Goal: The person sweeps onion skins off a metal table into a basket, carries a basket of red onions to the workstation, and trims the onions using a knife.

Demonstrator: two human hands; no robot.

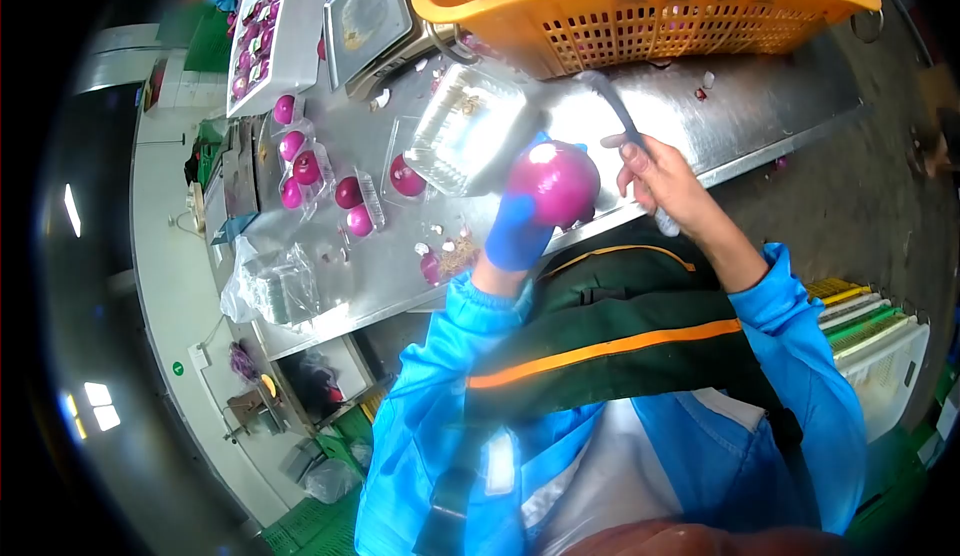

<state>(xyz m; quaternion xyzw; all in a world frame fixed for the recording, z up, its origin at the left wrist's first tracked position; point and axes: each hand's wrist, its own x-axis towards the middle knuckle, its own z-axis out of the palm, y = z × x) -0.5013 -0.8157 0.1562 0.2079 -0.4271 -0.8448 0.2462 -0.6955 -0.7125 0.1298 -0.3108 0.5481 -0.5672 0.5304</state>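
Observation:
My left hand (517, 233), in a blue glove, is closed around a large shiny red onion (557, 184) above the table's front edge. Bare and to the right of it, my right hand (662, 178) grips a knife; the dark curved blade (610, 99) points up and left, apart from the onion. Just left of the onion lies a stack of clear plastic trays (467, 131). Another red onion (407, 176) sits in a clear tray beside that stack. Onion skins and scraps (458, 254) lie near my left wrist.
An orange crate (640, 28) of red onions stands at the table's back. Left of it are a scale (370, 18) and a white box (270, 41) of packed onions. Several onions (305, 167) in clear trays and a plastic bag (275, 281) lie on the metal table (385, 271).

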